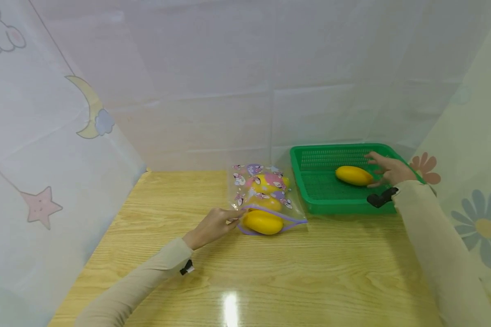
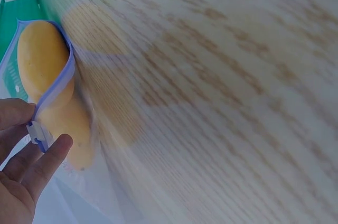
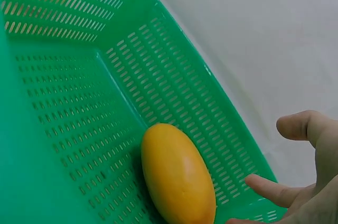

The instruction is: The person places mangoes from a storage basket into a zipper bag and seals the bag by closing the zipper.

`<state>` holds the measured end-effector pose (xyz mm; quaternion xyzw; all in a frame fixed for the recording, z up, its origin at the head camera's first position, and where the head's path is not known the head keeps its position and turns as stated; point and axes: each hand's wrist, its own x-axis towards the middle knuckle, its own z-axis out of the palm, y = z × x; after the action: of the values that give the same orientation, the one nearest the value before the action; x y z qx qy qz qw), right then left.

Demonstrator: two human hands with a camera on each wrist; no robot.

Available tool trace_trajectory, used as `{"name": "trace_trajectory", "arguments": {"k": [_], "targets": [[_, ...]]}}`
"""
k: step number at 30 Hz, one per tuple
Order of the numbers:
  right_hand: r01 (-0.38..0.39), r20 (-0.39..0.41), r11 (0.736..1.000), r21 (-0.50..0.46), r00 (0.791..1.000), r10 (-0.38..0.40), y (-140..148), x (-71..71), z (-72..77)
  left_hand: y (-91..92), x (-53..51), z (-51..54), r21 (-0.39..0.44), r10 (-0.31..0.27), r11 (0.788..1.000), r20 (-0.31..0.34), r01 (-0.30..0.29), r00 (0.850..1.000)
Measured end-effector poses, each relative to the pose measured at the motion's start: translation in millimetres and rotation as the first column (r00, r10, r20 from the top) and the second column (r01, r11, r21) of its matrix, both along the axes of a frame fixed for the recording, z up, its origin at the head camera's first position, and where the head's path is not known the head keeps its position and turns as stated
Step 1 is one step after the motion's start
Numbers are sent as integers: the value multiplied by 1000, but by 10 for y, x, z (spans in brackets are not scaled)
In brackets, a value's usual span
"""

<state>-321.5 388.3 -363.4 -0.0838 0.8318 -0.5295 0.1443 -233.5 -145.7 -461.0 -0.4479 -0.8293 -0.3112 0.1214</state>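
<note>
in the head view my hands work well apart. my left hand (image 1: pixel 214 228) pinches the left corner of the mouth of a clear printed bag (image 1: pixel 239 179), which lies flat on the wooden table (image 1: pixel 270 277); i judge this grip steadies the thin film and keeps the mouth from sagging shut. one yellow fruit (image 1: pixel 263 222) sits right at that mouth, and its bulk seems to help prop the edges apart. two more yellow shapes (image 1: pixel 269 204) lie deeper in, partly veiled by the print. my right hand (image 1: pixel 393 170) reaches over the green basket (image 1: pixel 349 208), fingers spread and holding nothing, beside the right end of the lone fruit (image 1: pixel 353 175) there. the basket stands just beside the bag, a placing that likely makes for a short carry.

the left wrist view gives what the head view is too far off to tell: a small white slider (image 2: pixel 35 131) at the corner my fingers clasp, and the purple edge bowed around the fruit, with a second fruit close against it.

the right wrist view shows the lone fruit lying along the slotted side wall, and my thumb and forefinger apart from it, wide enough, i think, to go around its girth. whether my lowest fingertip touches it, i cannot tell.
</note>
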Motion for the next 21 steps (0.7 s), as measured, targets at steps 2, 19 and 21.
{"name": "trace_trajectory", "arguments": {"k": [2,19,21], "targets": [[54,49,997,-53,997,-52,-21,22,1,2,4,1,4,-9,1000,-6,9,1000],[0,32,995,-105,999,4,85,-45,-243,-37,5,-20,-19,-3,1000,17,4,1000],[-30,-2,997,-74,1000,30,108,-59,-271,-34,-3,-25,-18,-6,1000,11,6,1000]]}}
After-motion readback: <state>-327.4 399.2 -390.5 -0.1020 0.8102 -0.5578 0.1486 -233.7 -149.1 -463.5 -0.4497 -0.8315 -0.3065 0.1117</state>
